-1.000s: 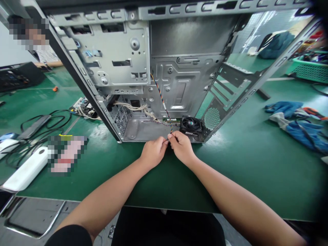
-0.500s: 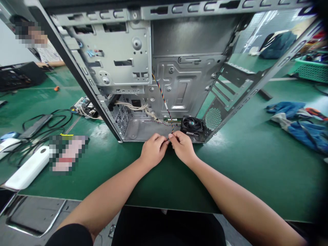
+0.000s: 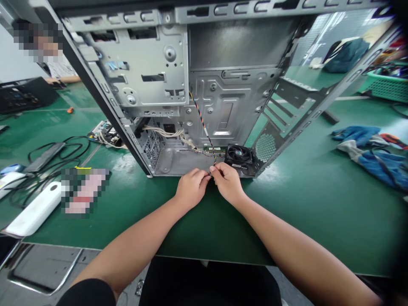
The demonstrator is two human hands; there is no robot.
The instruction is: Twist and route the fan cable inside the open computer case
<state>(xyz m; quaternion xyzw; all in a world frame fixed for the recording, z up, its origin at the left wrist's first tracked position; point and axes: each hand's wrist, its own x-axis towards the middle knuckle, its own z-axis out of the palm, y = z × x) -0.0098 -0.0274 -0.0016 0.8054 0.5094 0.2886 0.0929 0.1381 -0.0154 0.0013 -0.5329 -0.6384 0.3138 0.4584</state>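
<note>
Cable (image 3: 203, 123) runs down inside the case (image 3: 229, 93); at the case's near edge, your left hand (image 3: 192, 189) and right hand (image 3: 228, 182) pinch it, fingertips nearly meeting.

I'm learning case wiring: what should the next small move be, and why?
Perhaps ease the left hand slightly aside while the right hand holds: both seem to pinch the twisted cable together, and their grip hides its lower end, so a clearer view would help.
</note>
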